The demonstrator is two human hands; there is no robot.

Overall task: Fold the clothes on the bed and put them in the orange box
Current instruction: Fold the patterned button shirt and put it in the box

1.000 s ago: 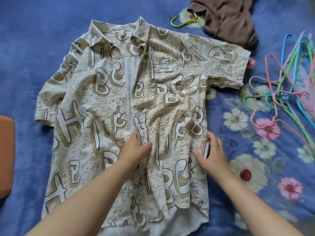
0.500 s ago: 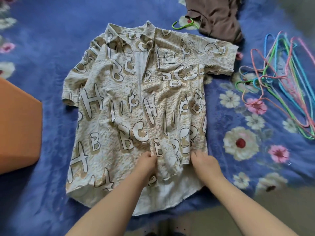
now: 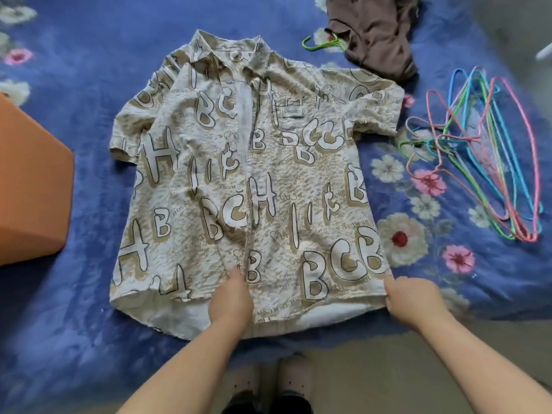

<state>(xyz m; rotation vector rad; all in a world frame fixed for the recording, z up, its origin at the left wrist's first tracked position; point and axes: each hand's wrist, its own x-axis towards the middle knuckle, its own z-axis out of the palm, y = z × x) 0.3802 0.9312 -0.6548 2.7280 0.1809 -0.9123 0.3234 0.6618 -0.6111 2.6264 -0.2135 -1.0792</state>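
Shirt: a short-sleeved collared shirt, cream and tan with big white outlined letters — B, C, H — printed all over. It lies flat and face up on the bed, collar at the far end, hem toward the person, both sleeves spread out. A small label sits on the chest pocket.
Left hand: the left hand rests flat on the shirt near the front opening, just above the hem, fingers straight, gripping nothing.
Right hand: the right hand pinches the hem's right corner, fingers curled around the fabric edge.
Orange box: the orange box stands on the bed to the left of the shirt, near its left sleeve but apart; only one corner shows.
Surface: a blue bedspread with white and pink flowers. Beige floor shows below the bed's near edge, with the person's feet.
Other clothes: one crumpled brown garment at the far end, beyond the shirt's right shoulder, with one green hanger just beside it.
Hangers: a loose pile of coloured hangers to the right — pink, blue, green; too tangled to count.
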